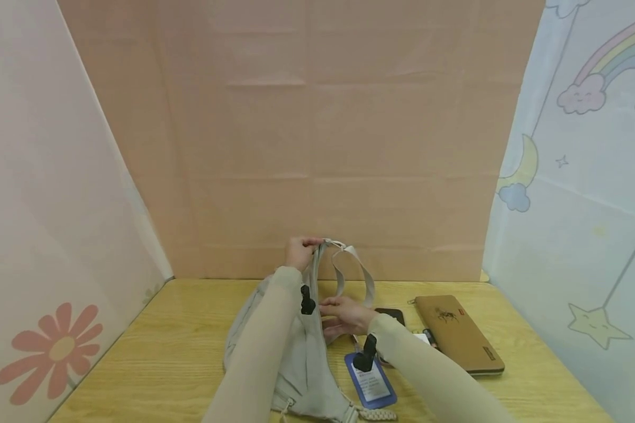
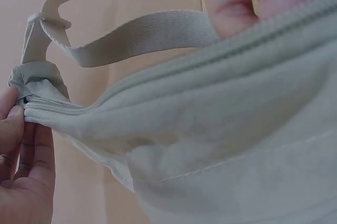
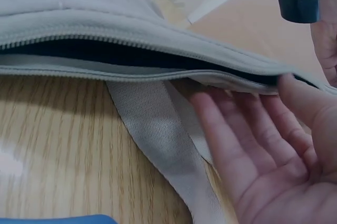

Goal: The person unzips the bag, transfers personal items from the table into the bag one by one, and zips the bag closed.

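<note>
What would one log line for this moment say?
left hand: pinches bag end, lifted | right hand: fingers straight at open zipper | table: wallet, badge

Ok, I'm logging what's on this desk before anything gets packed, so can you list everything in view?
bag: one, pale grey fabric, middle of the table, its far end lifted, zip partly open in the right wrist view
bag strap: one, grey webbing, looping up from the lifted end
badge holder: one, blue, near edge, right of the bag
phone: one, dark, behind the right hand, partly hidden
wallet: one, tan, long, right side of the table
table: one, light wood
backdrops: pink behind, flower print left, rainbow print right
left hand: pinches the bag's raised end
right hand: fingers straight, touching the bag by the zip opening
</note>
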`<state>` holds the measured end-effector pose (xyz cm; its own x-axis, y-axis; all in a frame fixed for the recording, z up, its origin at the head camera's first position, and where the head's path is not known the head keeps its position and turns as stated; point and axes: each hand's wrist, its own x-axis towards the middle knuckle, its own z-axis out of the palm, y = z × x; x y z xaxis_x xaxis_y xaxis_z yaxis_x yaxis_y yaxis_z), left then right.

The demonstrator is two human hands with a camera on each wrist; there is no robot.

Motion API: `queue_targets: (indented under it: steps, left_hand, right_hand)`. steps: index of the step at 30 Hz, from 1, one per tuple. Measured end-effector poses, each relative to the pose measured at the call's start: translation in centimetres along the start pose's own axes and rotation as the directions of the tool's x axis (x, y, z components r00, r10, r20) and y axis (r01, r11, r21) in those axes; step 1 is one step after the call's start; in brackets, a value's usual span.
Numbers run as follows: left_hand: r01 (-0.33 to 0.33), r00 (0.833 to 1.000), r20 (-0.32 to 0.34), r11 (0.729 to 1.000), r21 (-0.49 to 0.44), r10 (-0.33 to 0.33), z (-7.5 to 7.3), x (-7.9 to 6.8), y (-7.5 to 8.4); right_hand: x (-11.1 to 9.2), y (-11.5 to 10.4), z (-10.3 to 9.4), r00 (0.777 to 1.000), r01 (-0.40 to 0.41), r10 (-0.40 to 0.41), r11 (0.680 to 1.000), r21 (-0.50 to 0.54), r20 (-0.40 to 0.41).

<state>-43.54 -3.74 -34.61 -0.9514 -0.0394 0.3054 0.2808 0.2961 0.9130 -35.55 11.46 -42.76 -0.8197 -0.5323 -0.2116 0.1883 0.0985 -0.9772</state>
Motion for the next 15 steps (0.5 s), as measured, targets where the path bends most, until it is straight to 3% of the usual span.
queue_targets:
  steps: [5, 9, 12, 15]
  left_hand:
    - [-0.012, 0.999, 0.038, 0.999, 0.047, 0.010, -0.2, 0.1, -0.4]
    - [0.001, 0.985, 0.169, 0.989, 0.148, -0.027, -0.7, 0.0, -0.8]
    - [0.032, 0.942, 0.315, 0.966, 0.256, -0.115, -1.1, -0.5, -1.0]
    - [0.073, 0.861, 0.455, 0.941, 0.330, -0.226, -1.4, -1.9, -1.0]
  right_hand:
    - [0.3, 0.0, 0.3, 1.000, 0.022, -0.021, 1.000, 0.021, -0.023]
    - [0.5, 0.2, 0.3, 0.999, 0.049, -0.048, 0.998, 0.037, -0.018]
    - [0.6, 0.4, 0.2, 0.998, 0.066, -0.065, 0.997, 0.042, -0.019]
    - [0.6, 0.6, 0.0, 0.997, 0.070, -0.069, 0.996, 0.045, -0.029]
